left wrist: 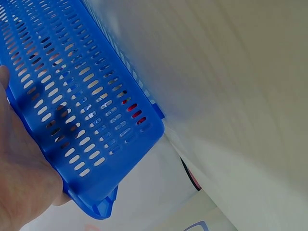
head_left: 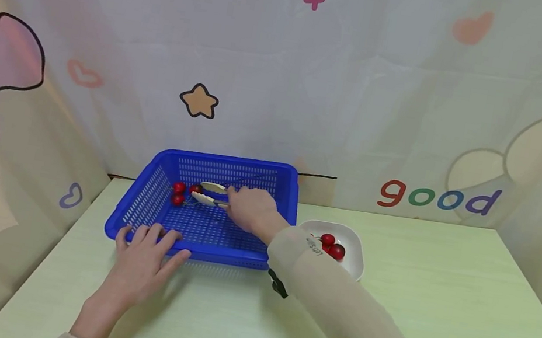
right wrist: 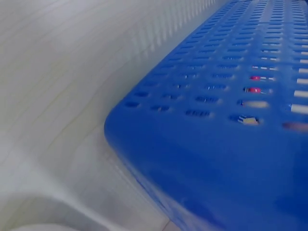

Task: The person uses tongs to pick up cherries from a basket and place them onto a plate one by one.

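Observation:
A blue slotted plastic basket (head_left: 236,253) stands on the table. My right hand (head_left: 251,208) reaches into it and grips a pair of tongs (head_left: 215,188). The tongs' pale tips stand apart, by a dark red cherry (head_left: 196,188); I cannot tell whether they touch it. Two brighter red cherries (head_left: 177,200) lie just left of it. My left hand (head_left: 141,264) holds the basket's near rim at the left, fingers hooked over the edge; the left wrist view shows this hand (left wrist: 26,178) against the basket's slotted wall (left wrist: 91,106). The right wrist view shows only the basket's outside (right wrist: 216,159).
Right of the basket stands a white bowl (head_left: 356,253) with several red cherries (head_left: 336,251), partly hidden by my right sleeve. The pale table (head_left: 429,312) reaches on to the right. A printed curtain (head_left: 275,75) hangs behind the basket.

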Available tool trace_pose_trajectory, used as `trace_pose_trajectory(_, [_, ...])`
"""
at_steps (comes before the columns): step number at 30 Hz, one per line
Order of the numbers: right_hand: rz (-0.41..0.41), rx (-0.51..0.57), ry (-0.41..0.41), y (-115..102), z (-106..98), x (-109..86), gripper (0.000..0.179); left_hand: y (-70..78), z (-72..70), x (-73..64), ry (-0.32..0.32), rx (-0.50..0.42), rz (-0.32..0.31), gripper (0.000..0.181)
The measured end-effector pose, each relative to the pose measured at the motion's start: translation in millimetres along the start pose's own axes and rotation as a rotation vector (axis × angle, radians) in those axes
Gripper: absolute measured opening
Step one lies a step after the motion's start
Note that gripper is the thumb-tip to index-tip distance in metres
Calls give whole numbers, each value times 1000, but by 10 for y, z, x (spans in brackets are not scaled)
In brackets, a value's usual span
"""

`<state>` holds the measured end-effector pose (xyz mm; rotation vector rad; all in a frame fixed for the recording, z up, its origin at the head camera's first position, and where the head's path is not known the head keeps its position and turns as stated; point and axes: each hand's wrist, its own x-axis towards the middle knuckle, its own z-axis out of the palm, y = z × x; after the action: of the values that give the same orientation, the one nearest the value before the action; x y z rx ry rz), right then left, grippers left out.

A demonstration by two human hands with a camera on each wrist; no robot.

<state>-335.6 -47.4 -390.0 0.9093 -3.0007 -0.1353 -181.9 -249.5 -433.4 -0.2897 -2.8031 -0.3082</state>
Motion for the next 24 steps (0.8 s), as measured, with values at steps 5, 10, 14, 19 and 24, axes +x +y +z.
trace_pose_trajectory(5, [-16,4,16,67,-49,-68,49,12,2,-4,-7,-5,-4,51])
trace_pose_trajectory(10, [-28,-8,19,131,-129,-143,49,20,-4,4,-14,-7,-6,52])
trace_pose_trajectory(14, [-41,-18,22,181,-195,-211,47,17,-9,10,-26,-5,-15,54])
trace_pose_trajectory(19, [-43,-10,22,242,-247,-278,50,13,-26,11,-34,-9,-23,55])
trace_pose_trajectory(24, [-61,-52,34,294,-240,-337,54,15,-29,11,-41,-12,-27,57])
